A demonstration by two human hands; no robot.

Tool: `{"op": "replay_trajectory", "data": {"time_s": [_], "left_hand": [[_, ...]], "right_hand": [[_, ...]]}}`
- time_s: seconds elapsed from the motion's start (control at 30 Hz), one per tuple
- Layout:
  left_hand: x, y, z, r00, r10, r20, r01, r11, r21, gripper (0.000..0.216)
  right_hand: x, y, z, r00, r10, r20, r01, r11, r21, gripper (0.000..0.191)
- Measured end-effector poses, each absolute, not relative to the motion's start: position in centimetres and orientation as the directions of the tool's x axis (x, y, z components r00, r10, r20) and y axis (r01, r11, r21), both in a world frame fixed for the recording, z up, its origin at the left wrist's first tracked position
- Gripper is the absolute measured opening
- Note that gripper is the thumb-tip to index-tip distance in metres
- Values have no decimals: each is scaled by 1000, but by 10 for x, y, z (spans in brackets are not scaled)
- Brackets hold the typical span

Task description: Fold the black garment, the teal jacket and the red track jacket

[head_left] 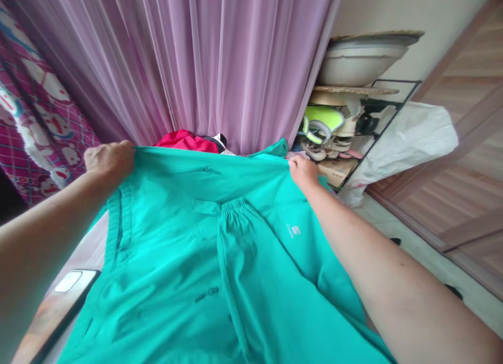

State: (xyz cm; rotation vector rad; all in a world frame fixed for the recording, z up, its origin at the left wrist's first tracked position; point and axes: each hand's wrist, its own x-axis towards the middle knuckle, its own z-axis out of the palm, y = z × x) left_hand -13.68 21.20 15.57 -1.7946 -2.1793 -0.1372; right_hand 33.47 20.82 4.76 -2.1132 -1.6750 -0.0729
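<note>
Green jacket (168,243) spread in front of the person, both hands on its far edge: left hand (110,162) clenched on the far-left corner, right hand (304,171) pinching the same edge further right, fingertips mostly hidden. The edge between them looks pulled fairly taut. One sleeve (267,280) lies over the jacket's middle, elastic cuff (233,206) towards the far edge, small white logo (294,230) just right of it. Main risk, my read — the sleeve is only lying loose, so a tug or tilt of the jacket could slide it off line or bunch it. Uneven pull from the hands could skew the far edge; a weak right pinch could let slick-looking cloth slip. Wrinkles around the sleeve could set in as creases if pressed flat. Beyond the jacket: red cloth (186,141) right by the far edge, purple curtain (236,65) behind — a low sweep that way could snag either. Shoe rack (387,91) stands beyond the jacket's right side.
</note>
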Motion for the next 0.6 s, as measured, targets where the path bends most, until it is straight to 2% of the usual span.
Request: {"op": "replay_trajectory", "data": {"time_s": [0.07,0.17,0.23,0.3,0.37,0.47,0.53,0.6], "left_hand": [[-137,215,146,-105,915,390,986,146,-77,45],[-136,198,110,113,879,464,991,-67,-114,46],[-134,174,78,208,884,419,976,-158,-152,49],[-133,143,47,274,903,332,961,-247,-122,47],[-136,108,23,329,917,225,943,-330,-34,49],[-143,60,1,329,931,157,932,-347,103,57],[-149,33,-6,320,929,187,927,-348,140,60],[-152,10,-9,308,905,294,922,-360,142,61]], "right_hand": [[332,219,47,188,926,328,950,-86,-302,41],[327,208,38,89,975,201,956,-27,-292,52],[324,181,33,-20,997,75,958,41,-284,41],[322,145,32,-146,988,-60,947,122,-296,34],[321,104,36,-225,958,-179,920,149,-362,45],[325,45,43,-269,901,-341,836,41,-548,56],[334,13,44,-309,873,-376,784,9,-621,57],[347,-9,39,-331,884,-330,767,48,-640,55]]}}
